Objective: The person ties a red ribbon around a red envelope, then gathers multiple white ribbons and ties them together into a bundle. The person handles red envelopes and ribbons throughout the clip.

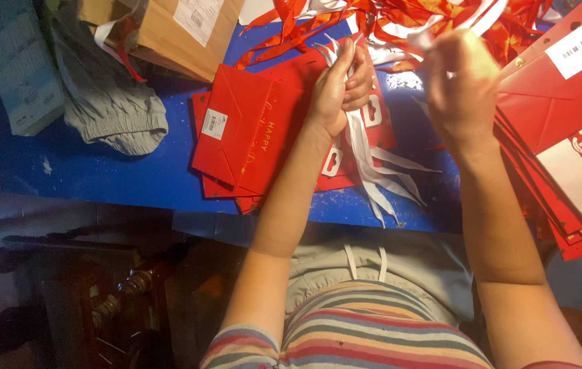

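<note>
While gripped: white ribbons (366,154), left hand (337,89).

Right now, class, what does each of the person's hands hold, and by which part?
The left hand grips a bundle of white ribbons near their upper ends. The right hand pinches one white ribbon near its end; motion blur hides the exact spot.

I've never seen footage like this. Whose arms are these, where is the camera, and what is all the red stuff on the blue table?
There is no machine here: a person wears a camera on the head, looking down at their own two bare hands. The left hand grips a bunch of white ribbons that hang down over the blue table. The right hand is raised and pinches a white ribbon end; it is blurred. Flat red paper gift bags lie stacked under the hands, more bags at the right, red ribbons behind, and a grey cloth and cardboard box at the left.
</note>
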`<state>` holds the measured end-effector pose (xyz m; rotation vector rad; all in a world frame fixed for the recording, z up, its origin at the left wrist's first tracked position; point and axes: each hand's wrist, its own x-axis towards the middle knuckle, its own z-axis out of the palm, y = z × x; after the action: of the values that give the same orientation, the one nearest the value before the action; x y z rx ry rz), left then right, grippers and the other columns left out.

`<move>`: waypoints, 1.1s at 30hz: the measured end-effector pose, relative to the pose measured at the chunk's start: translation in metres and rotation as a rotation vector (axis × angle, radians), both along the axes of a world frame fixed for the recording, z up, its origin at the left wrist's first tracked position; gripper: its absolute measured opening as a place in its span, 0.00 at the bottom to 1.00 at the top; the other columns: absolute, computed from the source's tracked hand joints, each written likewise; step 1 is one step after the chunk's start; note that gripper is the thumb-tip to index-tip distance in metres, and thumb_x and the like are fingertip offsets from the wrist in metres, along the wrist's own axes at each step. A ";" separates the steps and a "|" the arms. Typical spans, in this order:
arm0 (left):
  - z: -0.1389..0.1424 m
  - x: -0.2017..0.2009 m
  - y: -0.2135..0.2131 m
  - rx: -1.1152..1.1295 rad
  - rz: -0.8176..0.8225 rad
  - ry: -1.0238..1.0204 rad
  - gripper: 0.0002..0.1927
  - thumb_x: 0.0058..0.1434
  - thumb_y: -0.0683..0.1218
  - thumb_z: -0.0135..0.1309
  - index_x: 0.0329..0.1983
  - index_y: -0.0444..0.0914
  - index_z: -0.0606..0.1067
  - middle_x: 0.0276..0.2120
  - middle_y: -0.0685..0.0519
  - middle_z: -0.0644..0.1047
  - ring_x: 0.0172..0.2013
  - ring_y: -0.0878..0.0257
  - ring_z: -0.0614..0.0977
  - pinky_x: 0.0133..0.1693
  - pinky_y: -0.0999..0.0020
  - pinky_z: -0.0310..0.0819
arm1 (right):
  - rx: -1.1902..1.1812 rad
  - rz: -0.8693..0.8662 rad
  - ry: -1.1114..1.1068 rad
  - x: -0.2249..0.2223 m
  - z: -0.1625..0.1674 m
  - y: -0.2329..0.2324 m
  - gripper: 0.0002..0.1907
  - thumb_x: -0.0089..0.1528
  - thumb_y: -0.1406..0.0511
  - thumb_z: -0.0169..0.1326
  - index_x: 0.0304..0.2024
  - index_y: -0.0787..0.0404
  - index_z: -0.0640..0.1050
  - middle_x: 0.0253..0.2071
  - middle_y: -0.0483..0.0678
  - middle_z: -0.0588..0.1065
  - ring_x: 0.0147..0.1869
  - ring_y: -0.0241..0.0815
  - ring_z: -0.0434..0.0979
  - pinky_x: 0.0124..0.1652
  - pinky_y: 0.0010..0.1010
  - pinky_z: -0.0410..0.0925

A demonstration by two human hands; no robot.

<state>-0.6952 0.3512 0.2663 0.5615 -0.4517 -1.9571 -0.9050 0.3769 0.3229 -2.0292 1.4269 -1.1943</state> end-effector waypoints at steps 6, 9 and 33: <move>0.013 -0.008 0.008 -0.039 0.023 -0.104 0.18 0.74 0.58 0.46 0.43 0.38 0.72 0.22 0.63 0.58 0.18 0.76 0.55 0.18 0.77 0.44 | 0.182 0.048 -0.561 0.012 -0.004 0.000 0.07 0.76 0.70 0.55 0.46 0.66 0.71 0.38 0.44 0.74 0.36 0.28 0.72 0.37 0.20 0.66; 0.018 -0.013 0.012 -0.022 0.011 -0.206 0.20 0.72 0.58 0.52 0.45 0.35 0.74 0.22 0.64 0.59 0.19 0.76 0.57 0.19 0.77 0.45 | 0.032 0.076 -0.493 0.012 -0.018 -0.003 0.07 0.77 0.73 0.58 0.45 0.68 0.72 0.42 0.47 0.74 0.44 0.33 0.74 0.46 0.23 0.69; 0.032 -0.014 0.016 -0.068 0.040 -0.187 0.14 0.71 0.50 0.60 0.43 0.33 0.76 0.20 0.66 0.60 0.17 0.77 0.55 0.18 0.77 0.41 | -0.177 -0.004 -0.151 0.025 0.008 0.011 0.13 0.72 0.74 0.61 0.57 0.64 0.74 0.51 0.56 0.69 0.43 0.44 0.70 0.49 0.34 0.67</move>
<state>-0.7088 0.3671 0.2980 0.7073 -0.6168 -1.8522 -0.8805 0.3875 0.3308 -2.0012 1.2943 -1.4884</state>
